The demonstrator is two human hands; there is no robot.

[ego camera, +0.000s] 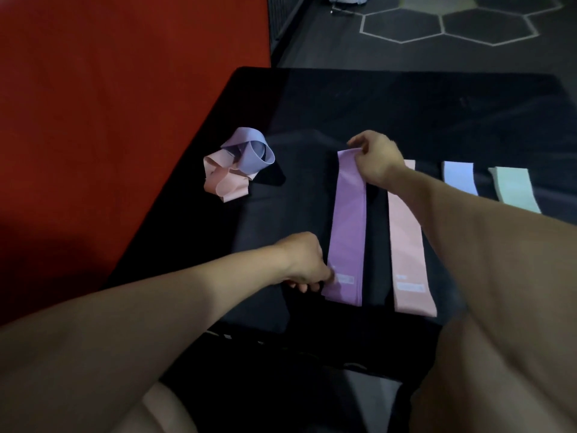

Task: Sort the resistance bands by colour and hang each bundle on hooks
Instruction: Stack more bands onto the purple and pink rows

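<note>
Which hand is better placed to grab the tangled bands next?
Probably the left hand: the tangled lilac and pink rubber bands lie on its side, while the right hand sits farther away, pinching the flat purple band.

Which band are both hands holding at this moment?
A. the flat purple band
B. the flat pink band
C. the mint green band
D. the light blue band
A: the right hand pinches the far end of the flat purple band while the left hand holds its near end; the others lie untouched.
</note>
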